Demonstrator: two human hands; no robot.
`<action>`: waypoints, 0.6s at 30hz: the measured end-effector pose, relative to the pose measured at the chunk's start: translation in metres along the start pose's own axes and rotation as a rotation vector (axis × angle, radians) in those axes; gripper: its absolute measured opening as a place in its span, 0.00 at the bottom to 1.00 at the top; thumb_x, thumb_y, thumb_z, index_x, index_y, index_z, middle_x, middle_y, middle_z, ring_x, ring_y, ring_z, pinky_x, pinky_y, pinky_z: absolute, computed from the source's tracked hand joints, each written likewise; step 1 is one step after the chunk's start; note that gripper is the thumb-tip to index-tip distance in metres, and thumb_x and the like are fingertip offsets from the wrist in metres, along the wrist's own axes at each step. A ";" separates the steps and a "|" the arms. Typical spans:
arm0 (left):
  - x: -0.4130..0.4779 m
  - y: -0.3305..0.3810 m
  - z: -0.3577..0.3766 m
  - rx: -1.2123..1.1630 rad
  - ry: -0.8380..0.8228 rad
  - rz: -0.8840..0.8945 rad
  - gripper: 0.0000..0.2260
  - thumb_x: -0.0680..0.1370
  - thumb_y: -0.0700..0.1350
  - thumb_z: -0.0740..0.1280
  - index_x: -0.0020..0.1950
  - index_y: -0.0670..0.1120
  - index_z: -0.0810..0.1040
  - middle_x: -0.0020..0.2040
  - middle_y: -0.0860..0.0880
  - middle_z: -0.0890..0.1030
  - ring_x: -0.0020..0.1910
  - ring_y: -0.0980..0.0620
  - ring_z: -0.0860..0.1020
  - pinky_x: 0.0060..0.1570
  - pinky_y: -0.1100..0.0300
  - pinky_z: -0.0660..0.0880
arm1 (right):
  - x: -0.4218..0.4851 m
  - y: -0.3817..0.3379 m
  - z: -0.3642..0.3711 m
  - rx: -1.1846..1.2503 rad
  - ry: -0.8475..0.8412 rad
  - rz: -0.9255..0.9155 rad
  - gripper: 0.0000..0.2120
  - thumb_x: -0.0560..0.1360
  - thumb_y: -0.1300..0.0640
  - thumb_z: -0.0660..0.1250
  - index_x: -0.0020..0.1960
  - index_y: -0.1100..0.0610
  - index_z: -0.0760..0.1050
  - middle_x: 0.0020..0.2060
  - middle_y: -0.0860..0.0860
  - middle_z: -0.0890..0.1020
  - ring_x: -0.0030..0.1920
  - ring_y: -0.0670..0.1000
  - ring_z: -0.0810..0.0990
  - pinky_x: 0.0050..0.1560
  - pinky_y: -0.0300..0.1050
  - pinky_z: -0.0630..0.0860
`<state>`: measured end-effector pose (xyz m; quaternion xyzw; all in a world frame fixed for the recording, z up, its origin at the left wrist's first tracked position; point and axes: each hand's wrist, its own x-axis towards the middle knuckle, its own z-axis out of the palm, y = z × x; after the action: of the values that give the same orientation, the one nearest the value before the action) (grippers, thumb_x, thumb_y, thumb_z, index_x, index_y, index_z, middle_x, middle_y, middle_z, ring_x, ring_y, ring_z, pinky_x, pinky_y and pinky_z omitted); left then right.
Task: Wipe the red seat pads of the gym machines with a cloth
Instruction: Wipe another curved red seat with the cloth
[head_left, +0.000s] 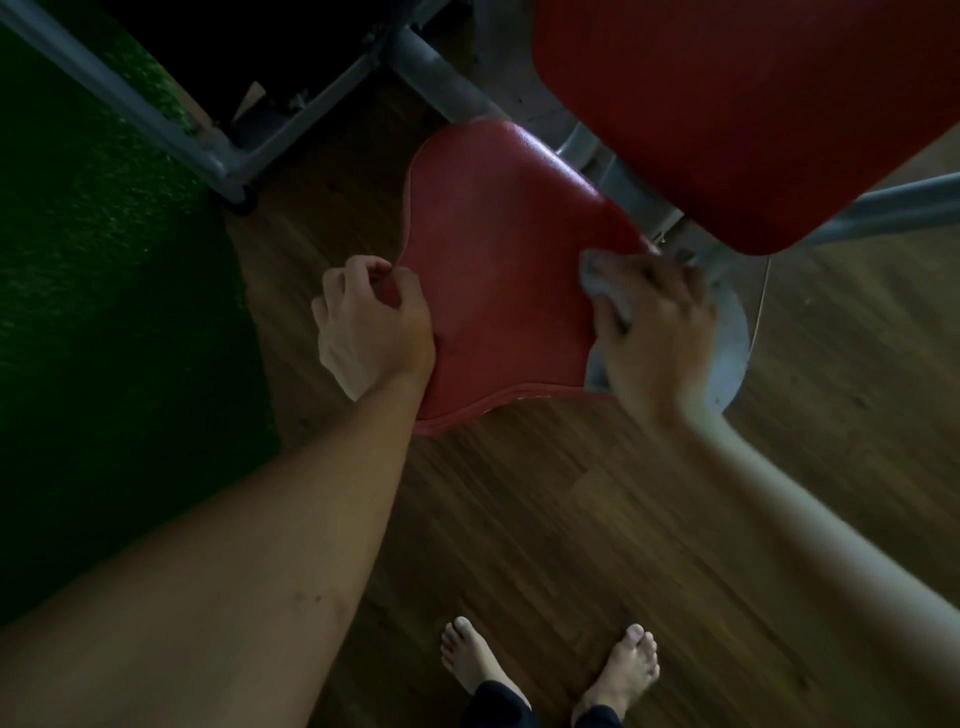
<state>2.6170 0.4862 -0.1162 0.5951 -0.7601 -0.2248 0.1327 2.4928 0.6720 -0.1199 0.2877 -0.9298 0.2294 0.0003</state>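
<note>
From the head view, the red seat pad (498, 270) sits low in the middle, and the larger red back pad (753, 114) overhangs its far right corner. The left hand (371, 322) grips the seat's left edge, fingers curled round the piping, which should steady the pad. The right hand (657, 332) is blurred. It appears to clutch a grey cloth (602, 280), pressing it onto the seat's right edge.

To do this well, I judge the cloth should be spread flatter under the palm and drawn in overlapping strokes across to the left edge. The seam along the near rim should be worked too. The left hand covers a patch of the pad, so it will have to shift for that patch to get wiped.

The back pad and the grey frame tube (447, 83) crowd the seat's far end, leaving little room for the knuckles there. A grey base plate (732, 353) lies under the right hand. Green turf (104, 260) borders the wooden floor (571, 519) on the left, and the person's bare feet (623, 670) stand near the seat.
</note>
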 end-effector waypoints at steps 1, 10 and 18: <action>0.000 0.000 0.000 0.003 -0.001 -0.004 0.12 0.80 0.59 0.61 0.59 0.56 0.76 0.63 0.54 0.76 0.56 0.54 0.72 0.49 0.57 0.66 | -0.011 -0.003 0.001 0.007 -0.025 -0.112 0.14 0.80 0.52 0.65 0.65 0.45 0.79 0.60 0.47 0.80 0.63 0.56 0.75 0.64 0.50 0.66; 0.000 0.002 -0.001 0.027 0.012 -0.001 0.13 0.80 0.58 0.61 0.60 0.54 0.77 0.62 0.52 0.77 0.58 0.51 0.74 0.48 0.56 0.65 | 0.004 0.026 -0.027 0.437 -0.141 -0.244 0.18 0.80 0.56 0.69 0.69 0.54 0.76 0.64 0.53 0.74 0.66 0.46 0.72 0.70 0.42 0.68; -0.001 0.003 0.000 0.039 0.005 -0.004 0.13 0.81 0.58 0.61 0.60 0.54 0.76 0.63 0.51 0.76 0.60 0.49 0.74 0.49 0.56 0.64 | 0.006 0.030 -0.034 0.082 -0.167 0.008 0.22 0.79 0.55 0.67 0.72 0.47 0.73 0.67 0.51 0.75 0.69 0.56 0.67 0.70 0.53 0.67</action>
<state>2.6144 0.4874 -0.1149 0.5996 -0.7628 -0.2087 0.1226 2.4675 0.7049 -0.1015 0.3020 -0.9176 0.2424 -0.0900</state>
